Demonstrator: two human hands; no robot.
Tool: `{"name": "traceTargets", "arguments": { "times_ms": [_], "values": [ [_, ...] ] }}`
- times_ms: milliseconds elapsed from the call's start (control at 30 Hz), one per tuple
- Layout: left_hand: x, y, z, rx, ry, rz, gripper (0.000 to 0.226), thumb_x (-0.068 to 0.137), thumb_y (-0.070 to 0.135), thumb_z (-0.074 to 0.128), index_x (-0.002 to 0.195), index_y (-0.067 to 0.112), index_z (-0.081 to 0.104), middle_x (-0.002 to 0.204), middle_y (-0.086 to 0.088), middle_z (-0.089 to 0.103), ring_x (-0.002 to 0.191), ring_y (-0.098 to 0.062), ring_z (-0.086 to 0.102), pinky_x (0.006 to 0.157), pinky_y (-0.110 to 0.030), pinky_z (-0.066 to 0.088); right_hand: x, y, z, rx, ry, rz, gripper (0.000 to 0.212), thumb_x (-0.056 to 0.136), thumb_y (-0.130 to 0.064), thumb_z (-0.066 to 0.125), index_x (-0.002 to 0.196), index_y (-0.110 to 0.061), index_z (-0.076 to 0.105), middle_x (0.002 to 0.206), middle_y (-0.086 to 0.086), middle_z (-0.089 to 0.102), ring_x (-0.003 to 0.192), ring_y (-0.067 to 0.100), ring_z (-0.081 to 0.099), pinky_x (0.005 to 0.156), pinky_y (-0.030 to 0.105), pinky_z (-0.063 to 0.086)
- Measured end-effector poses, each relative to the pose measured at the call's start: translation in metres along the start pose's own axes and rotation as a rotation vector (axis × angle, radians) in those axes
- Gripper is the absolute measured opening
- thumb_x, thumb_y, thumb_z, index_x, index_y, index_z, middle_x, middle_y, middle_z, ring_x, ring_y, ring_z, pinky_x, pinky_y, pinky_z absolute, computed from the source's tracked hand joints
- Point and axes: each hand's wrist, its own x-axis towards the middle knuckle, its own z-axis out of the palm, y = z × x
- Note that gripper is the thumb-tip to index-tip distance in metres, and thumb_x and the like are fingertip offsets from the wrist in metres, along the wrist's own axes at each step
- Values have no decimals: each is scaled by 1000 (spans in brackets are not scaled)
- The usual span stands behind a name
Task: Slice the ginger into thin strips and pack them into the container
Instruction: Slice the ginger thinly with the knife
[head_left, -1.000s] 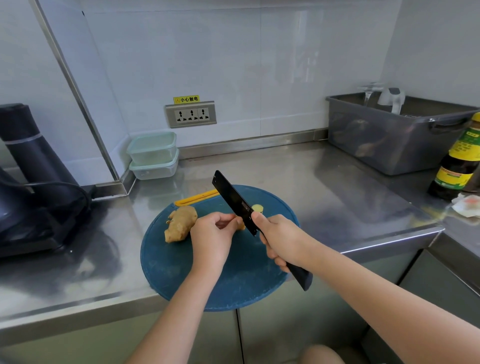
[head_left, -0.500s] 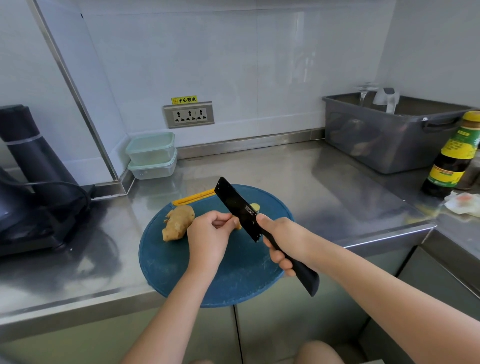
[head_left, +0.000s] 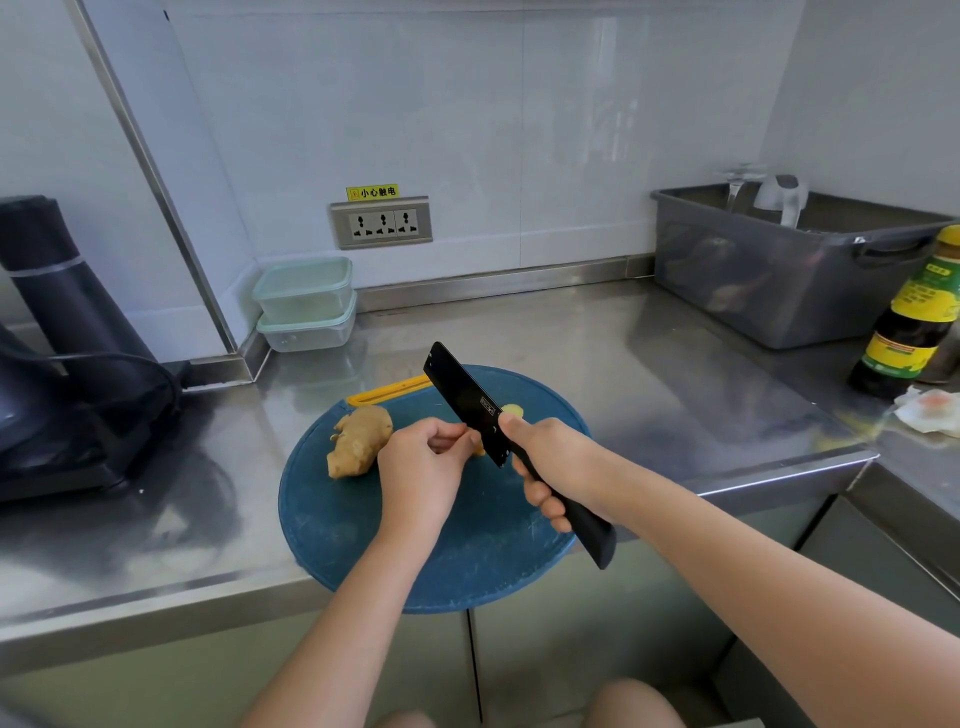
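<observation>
Ginger root (head_left: 359, 441): whole, unpeeled, lying on the left part of the round blue cutting board (head_left: 337, 525); just left of the left hand (head_left: 421, 467), not touching it; one pale slice (head_left: 513, 410) lies on the board beyond the blade.
Left hand: fingers curled, pinching a small ginger piece (head_left: 478, 450) (mostly hidden, only a tan edge shows) right beside the blade.
Right hand (head_left: 550, 462): wrapped round the handle of the black knife (head_left: 467, 402), forefinger on the blade's spine; blade angled away to the upper left, raised over the board.
Hands close together, blade between them.
Two lidded containers (head_left: 304, 304) stacked in the back corner of the steel counter (head_left: 649, 364); grey tub (head_left: 779, 291) and dark bottle (head_left: 914, 322) at right.
</observation>
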Motion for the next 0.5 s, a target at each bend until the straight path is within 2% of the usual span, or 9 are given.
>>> {"name": "traceTargets", "arguments": {
  "times_ms": [267, 500],
  "values": [
    [0, 0, 0, -22, -11, -17, 6, 80, 15, 76, 85, 13, 73, 75, 9, 70, 69, 6, 63, 61, -4, 43, -3, 1, 2, 6, 1, 6, 51, 98, -58, 29, 73, -14, 39, 50, 2, 40, 33, 13, 34, 37, 21, 33],
    [0, -2, 0, 21, -6, -8, 6, 81, 15, 74, 85, 14, 70, 73, 10, 68, 67, 11, 60, 60, -3, 42, -12, 12, -5, 36, -42, 49, 52, 98, -58, 30, 71, -15, 36, 47, 1, 37, 34, 13, 32, 38, 21, 32]
  ]
}}
